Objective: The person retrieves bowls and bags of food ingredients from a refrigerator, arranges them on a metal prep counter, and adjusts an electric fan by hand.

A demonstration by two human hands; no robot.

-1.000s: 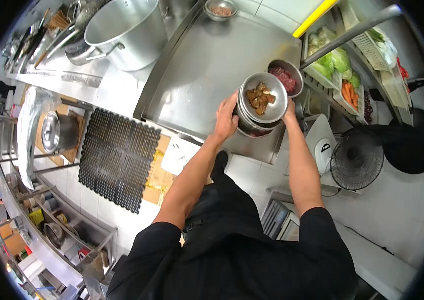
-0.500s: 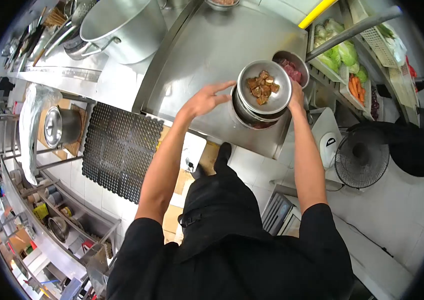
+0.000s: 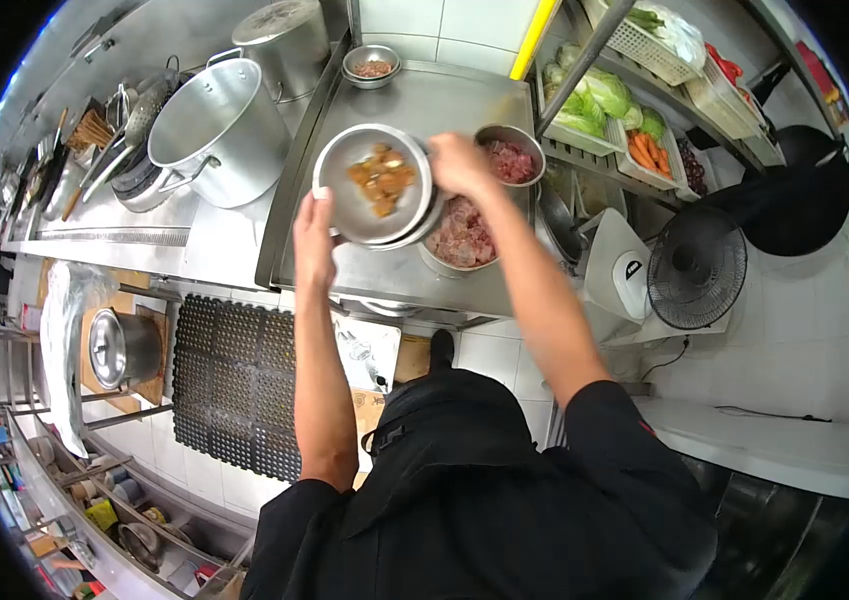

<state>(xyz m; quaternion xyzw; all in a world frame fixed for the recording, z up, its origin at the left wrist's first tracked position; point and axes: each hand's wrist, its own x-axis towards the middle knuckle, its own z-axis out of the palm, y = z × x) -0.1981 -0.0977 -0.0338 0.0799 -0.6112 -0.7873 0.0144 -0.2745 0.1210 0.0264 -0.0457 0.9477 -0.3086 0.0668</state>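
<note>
A steel bowl [image 3: 342, 158] with brown, cooked-looking chunks [image 3: 383, 180] is over the left part of the steel counter, another bowl's rim showing beneath it. My left hand [image 3: 315, 240] is closed on the left rim, thumb up along the side. At the right rim is my right hand [image 3: 463, 166], blurred, its fingers curled round the edge. Just right of the held bowls stands a container of pale pink raw meat [image 3: 463, 234], partly hidden by my right forearm. Behind it is a steel pot of redder raw meat [image 3: 511, 162].
A small bowl of minced-looking food [image 3: 375, 69] stands at the counter's [image 3: 445, 95] back left. Left are a large aluminium pot [image 3: 220, 130] and several ladles. Crates of cabbage [image 3: 600, 100] and carrots [image 3: 649, 153] sit right, above a fan [image 3: 697, 268]. A black mat [image 3: 235, 385] lies on the floor.
The bowl of brown chunks has moved left, off the container of pale meat, which is now uncovered. My left hand has gone from spread fingers to gripping the rim. The camera view has shifted.
</note>
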